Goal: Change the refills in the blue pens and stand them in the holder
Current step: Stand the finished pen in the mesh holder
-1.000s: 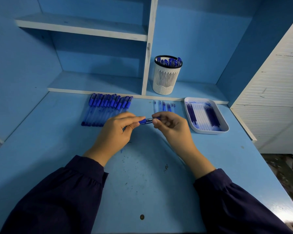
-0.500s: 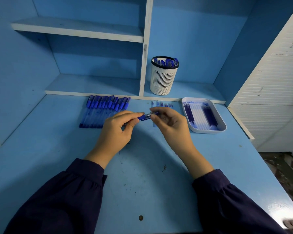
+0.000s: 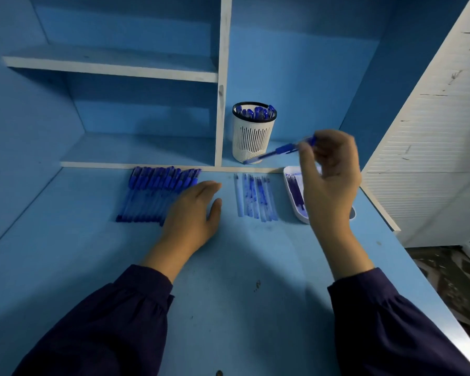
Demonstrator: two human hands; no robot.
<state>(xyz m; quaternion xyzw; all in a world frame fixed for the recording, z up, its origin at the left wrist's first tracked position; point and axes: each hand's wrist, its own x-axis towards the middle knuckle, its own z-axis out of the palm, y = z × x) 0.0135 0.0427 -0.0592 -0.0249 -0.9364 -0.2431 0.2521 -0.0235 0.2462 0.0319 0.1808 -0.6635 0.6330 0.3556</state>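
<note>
My right hand (image 3: 329, 177) pinches a blue pen (image 3: 276, 153) at its cap end and holds it raised, its tip pointing left toward the foot of the white slotted holder (image 3: 251, 139). Several blue pens stand in the holder. My left hand (image 3: 193, 215) lies flat on the desk with straight fingers, beside the right end of a row of blue pens (image 3: 155, 196). Several loose refills (image 3: 255, 198) lie between my hands. A white tray (image 3: 296, 196) with more refills is partly hidden behind my right hand.
The holder stands on a low blue shelf step at the back. A white upright divider (image 3: 223, 77) rises just left of it. A white slatted panel (image 3: 432, 147) borders the desk on the right. The desk edge drops off at the far right.
Both hands held the pen together over the desk. My left hand has let go and dropped flat by the pen row; my right hand has lifted the pen up and right toward the holder.
</note>
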